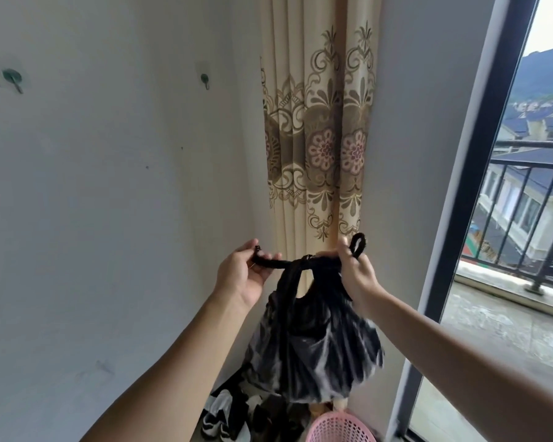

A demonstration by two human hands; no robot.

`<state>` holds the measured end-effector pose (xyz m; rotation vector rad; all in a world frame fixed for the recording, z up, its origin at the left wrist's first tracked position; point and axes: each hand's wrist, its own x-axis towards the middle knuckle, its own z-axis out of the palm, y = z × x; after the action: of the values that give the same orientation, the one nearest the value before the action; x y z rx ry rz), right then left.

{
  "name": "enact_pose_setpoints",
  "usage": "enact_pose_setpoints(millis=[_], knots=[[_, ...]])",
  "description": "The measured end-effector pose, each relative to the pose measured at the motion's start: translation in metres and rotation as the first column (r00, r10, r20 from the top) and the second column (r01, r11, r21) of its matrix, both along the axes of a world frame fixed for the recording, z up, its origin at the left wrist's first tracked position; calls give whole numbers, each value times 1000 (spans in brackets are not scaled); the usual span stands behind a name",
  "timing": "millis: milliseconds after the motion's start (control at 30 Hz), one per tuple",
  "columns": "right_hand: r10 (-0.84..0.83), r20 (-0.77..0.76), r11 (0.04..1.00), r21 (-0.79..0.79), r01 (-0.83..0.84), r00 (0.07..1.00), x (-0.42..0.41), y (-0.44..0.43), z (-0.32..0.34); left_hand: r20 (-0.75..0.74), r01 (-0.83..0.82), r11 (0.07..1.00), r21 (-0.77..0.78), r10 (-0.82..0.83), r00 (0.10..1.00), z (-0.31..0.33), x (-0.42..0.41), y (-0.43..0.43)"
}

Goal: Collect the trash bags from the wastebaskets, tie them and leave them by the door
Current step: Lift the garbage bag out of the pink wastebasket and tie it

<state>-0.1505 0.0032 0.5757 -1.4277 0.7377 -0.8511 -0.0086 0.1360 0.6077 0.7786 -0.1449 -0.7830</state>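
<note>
Both hands (241,275) (359,279) pinch blurred trash bag (313,346); wastebasket (339,427) cropped.

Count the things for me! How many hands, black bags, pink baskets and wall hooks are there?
Hands: 2 (left hand, right hand)
Black bag: 1
Pink basket: 1
Wall hooks: 2
Total: 6

Soft daylight enters from the window (530,193) at right (overcast sky); trash bag (316,339) motion-blurred, edges bowed.
</note>
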Motion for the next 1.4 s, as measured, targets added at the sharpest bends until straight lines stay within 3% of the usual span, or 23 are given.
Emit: enact_pose_setpoints(millis=[100, 200, 233, 267, 300, 333, 367, 400, 467, 533, 600, 633, 700, 767, 900, 967, 1033, 1100, 1167, 1233, 1333, 1400], knots=[[-145, 203, 948, 308, 78, 968, -14, -28, 14, 24, -100, 991, 93, 99, 995, -9, 12, 2], [-307, 343, 778, 628, 26, 888, -35, -60, 16, 402, -327, 893, 310, 188, 896, -27, 29, 16], [-311, 322, 761, 648, 32, 894, -39, -66, 12, 571, -393, 853, 345, 141, 808, -33, 32, 19], [-302, 284, 770, 636, 57, 910, -42, -69, 6, 749, -453, 814, 363, 34, 662, -40, 32, 23], [-287, 238, 794, 601, 91, 928, -43, -70, 0, 877, -490, 785, 379, -136, 461, -46, 29, 25], [-276, 192, 818, 561, 125, 942, -43, -70, -6, 909, -507, 755, 416, -334, 249, -53, 25, 25], [-263, 146, 842, 517, 153, 954, -43, -69, -9, 854, -530, 707, 468, -516, 66, -59, 21, 24], [-237, 96, 874, 456, 169, 967, -42, -68, -10, 754, -569, 640, 516, -655, -53, -63, 17, 23], [-131, -120, 954, 255, 158, 984, -45, -67, -8, 577, -641, 518, 566, -805, -141, -64, 13, 20], [-44, -436, 998, 28, 62, 899, -50, -66, -2, 516, -625, 462, 628, -850, -110, -62, 14, 18], [55, -508, 998, 15, -54, 859, -53, -67, 9, 559, -557, 481, 677, -828, -35, -55, 13, 19], [116, -417, 993, 73, -94, 901, -54, -69, 14, 602, -511, 515, 688, -798, 5, -51, 13, 20], [149, -44, 967, 216, -136, 988, -58, -72, 21, 711, -398, 629, 667, -697, 90, -43, 11, 20], [131, 187, 939, 292, -182, 974, -59, -62, 8, 806, -307, 747, 590, -566, 172, -33, 8, 21], [280, 158, 895, 313, -317, 947, -44, -8, -43, 869, -278, 824, 494, -460, 179, -15, 6, 22], [226, 188, 929, 254, -270, 956, -31, 12, -46, 870, -282, 823, 493, -458, 185, -13, 5, 21], [186, 88, 982, 16, -188, 979, -22, 20, -39, 874, -285, 827, 484, -440, 208, -12, 6, 22], [165, -35, 964, -207, -169, 986, -18, 22, -37, 879, -294, 833, 468, -407, 248, -11, 8, 26], [253, -29, 944, -212, -254, 967, -21, 18, -41, 880, -305, 837, 453, -365, 304, -11, 13, 31], [331, 41, 938, -120, -324, 943, -23, 16, -43, 874, -307, 842, 443, -329, 359, -13, 17, 37], [190, 36, 959, -220, -177, 981, -18, 16, -40, 851, -269, 843, 466, -344, 396, -16, 19, 41], [36, 26, 948, -319, -26, 999, -12, 13, -31, 839, -279, 802, 528, -443, 316, -18, 21, 42]])
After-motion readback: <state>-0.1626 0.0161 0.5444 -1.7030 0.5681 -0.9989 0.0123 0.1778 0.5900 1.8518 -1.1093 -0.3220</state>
